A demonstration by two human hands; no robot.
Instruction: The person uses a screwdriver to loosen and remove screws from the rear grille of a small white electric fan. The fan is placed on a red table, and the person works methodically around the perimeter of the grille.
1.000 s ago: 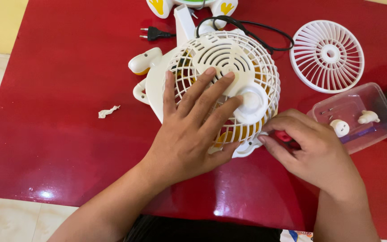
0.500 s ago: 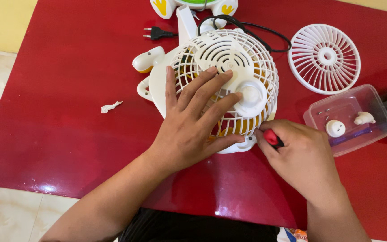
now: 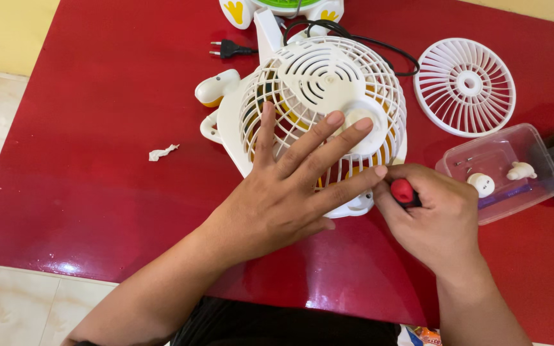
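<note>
Both forearms bare to the frame edge; no sleeves, rings or gloves on left hand (image 3: 277,198) or right hand (image 3: 440,221). Fingernails short. Dark garment at lap (black, detail unclear).

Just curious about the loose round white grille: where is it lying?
The loose grille lies flat on the red table, upper right in the head view, right of the fan and above the clear box.

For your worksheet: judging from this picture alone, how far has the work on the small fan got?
Done: one round grille lies loose on the red table, and small white parts sit in the clear tub. In hand: the left hand presses the fan cage; the right hand grips a red-handled tool at its lower rim. Left: the cage remains mounted.
</note>
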